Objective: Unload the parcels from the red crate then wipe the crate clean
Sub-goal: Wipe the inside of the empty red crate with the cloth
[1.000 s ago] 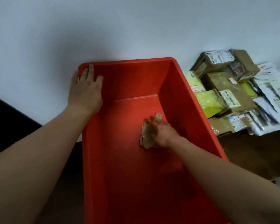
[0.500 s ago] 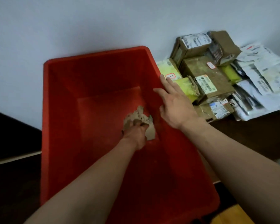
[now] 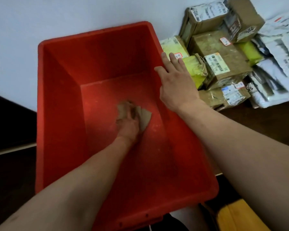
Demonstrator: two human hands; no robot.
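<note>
The red crate [image 3: 60,100] stands against the wall with no parcels inside; pale dust streaks its floor. My left hand [image 3: 129,119] reaches down into it and holds a crumpled beige cloth [image 3: 145,118] against the floor, right of centre, fingers bent over it. My right hand [image 3: 175,84] rests on the crate's right rim with fingers straight, holding nothing. The unloaded parcels [image 3: 223,64], brown boxes, yellow bags and white mailers, lie piled on the floor just right of the crate.
A pale wall [image 3: 73,14] runs behind the crate and the parcels. Dark floor [image 3: 10,164] lies to the left, with a light strip across it. A yellow-orange object [image 3: 237,215] sits at the lower right, near the crate's front corner.
The cloth passed from my right hand to my left. My left hand left the far left rim and went inside; my right hand moved onto the right rim. The cloth slid slightly nearer.
</note>
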